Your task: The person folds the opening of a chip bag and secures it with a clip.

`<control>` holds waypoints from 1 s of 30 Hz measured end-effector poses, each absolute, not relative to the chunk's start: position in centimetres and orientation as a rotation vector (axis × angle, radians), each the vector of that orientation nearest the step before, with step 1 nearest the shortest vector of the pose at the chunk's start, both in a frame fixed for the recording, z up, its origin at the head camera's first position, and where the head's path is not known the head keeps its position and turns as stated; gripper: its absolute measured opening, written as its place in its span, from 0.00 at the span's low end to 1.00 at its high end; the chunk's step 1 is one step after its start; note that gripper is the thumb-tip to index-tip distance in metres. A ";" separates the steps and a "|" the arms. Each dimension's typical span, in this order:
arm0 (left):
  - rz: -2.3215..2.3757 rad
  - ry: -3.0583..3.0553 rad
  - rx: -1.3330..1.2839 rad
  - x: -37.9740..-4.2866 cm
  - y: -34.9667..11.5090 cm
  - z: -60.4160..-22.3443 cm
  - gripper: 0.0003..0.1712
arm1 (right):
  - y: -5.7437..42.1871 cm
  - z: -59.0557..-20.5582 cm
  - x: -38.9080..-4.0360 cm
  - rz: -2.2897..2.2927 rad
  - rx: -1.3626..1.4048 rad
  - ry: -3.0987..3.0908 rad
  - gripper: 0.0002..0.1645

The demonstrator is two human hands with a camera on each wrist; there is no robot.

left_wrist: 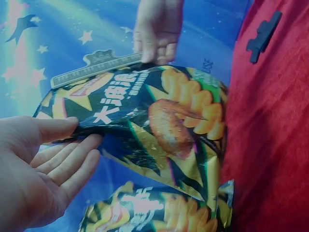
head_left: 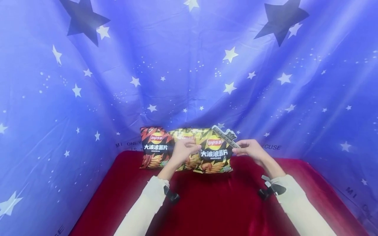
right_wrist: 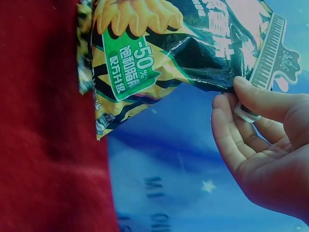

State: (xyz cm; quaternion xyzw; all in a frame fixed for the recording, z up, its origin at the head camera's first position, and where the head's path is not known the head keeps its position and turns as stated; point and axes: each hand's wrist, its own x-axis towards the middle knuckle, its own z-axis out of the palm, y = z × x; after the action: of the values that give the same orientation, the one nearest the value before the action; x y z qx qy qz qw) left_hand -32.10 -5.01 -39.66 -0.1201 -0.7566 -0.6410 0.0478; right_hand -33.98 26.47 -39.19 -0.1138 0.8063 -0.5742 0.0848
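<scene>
A yellow-and-black Lay's chip bag (head_left: 214, 157) is held up between my two hands. Clamped slantwise over its top right corner is a long bag clip (head_left: 225, 136) with a piano-key pattern. My left hand (left_wrist: 48, 164) pinches the bag's left edge, thumb in front and fingers behind. On the opposite side, my right hand (right_wrist: 270, 140) pinches the bag's right edge at the clip's lower end, thumb on the front. Behind and left of this bag stands another yellow chip bag (head_left: 192, 160), partly hidden by my left hand. A red chip bag (head_left: 155, 147) stands farther left.
Red cloth (head_left: 206, 203) covers the table. A blue curtain (head_left: 189, 65) with stars hangs close behind the bags and along both sides. On the cloth near my right wrist lies a dark clip-shaped piece (left_wrist: 264, 36).
</scene>
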 end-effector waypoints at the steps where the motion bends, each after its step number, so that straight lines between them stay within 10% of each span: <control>1: -1.953 -2.299 -0.361 -32.3 -4.5 -39.6 0.13 | 26.8 -38.8 -34.2 -1.704 -0.331 2.413 0.21; 30: -1.941 -2.239 -0.279 -37.2 4.9 -42.4 0.13 | 33.7 -40.9 -37.6 -1.676 -0.059 2.467 0.23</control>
State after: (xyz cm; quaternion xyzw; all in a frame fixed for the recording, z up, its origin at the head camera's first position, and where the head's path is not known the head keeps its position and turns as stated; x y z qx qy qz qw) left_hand -37.23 4.93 -42.44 -0.0934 -0.7498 -0.6498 0.0826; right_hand -37.55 33.65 -40.94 -0.0198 0.8244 -0.5601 0.0790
